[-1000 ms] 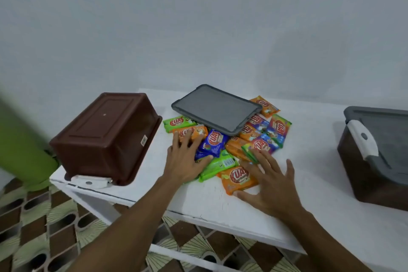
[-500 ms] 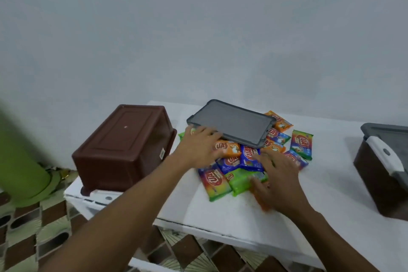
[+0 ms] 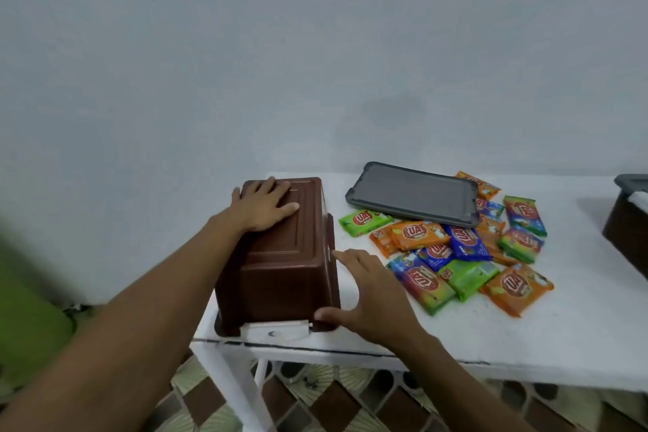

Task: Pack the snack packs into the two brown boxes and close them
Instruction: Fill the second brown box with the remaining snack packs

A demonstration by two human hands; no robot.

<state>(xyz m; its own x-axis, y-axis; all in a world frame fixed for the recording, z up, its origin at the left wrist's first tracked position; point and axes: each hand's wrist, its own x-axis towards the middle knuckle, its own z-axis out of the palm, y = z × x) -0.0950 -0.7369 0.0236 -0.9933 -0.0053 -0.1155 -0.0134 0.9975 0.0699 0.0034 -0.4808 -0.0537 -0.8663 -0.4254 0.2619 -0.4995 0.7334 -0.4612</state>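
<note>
Head view: a white table (image 3: pixel 578 326) stands against a plain, pale grey-blue wall (image 3: pixel 315 46). The table top is painted, with some small marks, and a dark line runs along its near edge. Under it the floor (image 3: pixel 315 403) is covered with brown and cream patterned tiles. At the far left there is a blurred green object (image 3: pixel 28 309); I cannot tell what it is.

On the left end of the table the brown box (image 3: pixel 280 256) lies upside down, its bottom facing up. A white latch (image 3: pixel 275 330) shows at its near end, close to the table edge. The left hand (image 3: pixel 261 205) rests flat on the far part of the box bottom, fingers straight and close together. The right hand (image 3: pixel 371 295) is at the right side of the box, fingers spread wide and holding nothing. Its thumb touches the near right corner, and its index fingertip reaches the side rim.

Right of the box the snack packs (image 3: pixel 456 249) lie in a loose pile on the table, orange, green and blue. A grey lid (image 3: pixel 413 193) rests tilted on the far packs. At the right edge of the view stands a second brown box (image 3: pixel 627 231), only partly seen.
</note>
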